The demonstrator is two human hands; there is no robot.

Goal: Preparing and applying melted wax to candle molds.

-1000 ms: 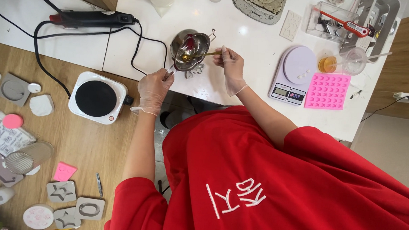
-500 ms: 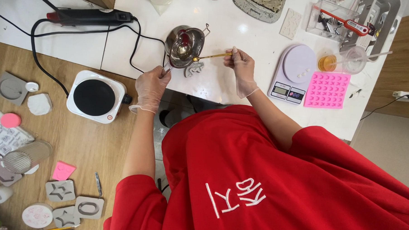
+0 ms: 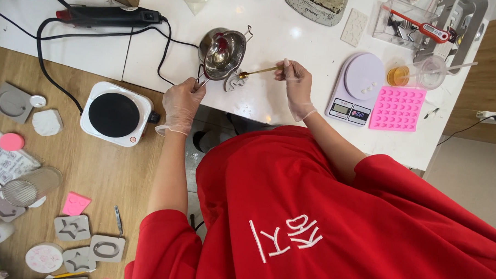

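Craft workshop: hotplate (image 3: 116,114), scale (image 3: 355,88), silicone mould (image 3: 397,109)

**Hidden and cut off**

The small mould (image 3: 234,83) lies partly under the metal pot (image 3: 222,47), its shape unclear. The grey tray (image 3: 317,3) is cut by the top edge. The pot's contents are lost in glare. The red shirt (image 3: 333,214) hides the floor below and runs off the frame.

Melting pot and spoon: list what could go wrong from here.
1. The left hand holds the melting pot by its thin handle, raised and tilted; its contents could spill.
2. The right hand carries the gold spoon over the small grey mould; drips may miss it.
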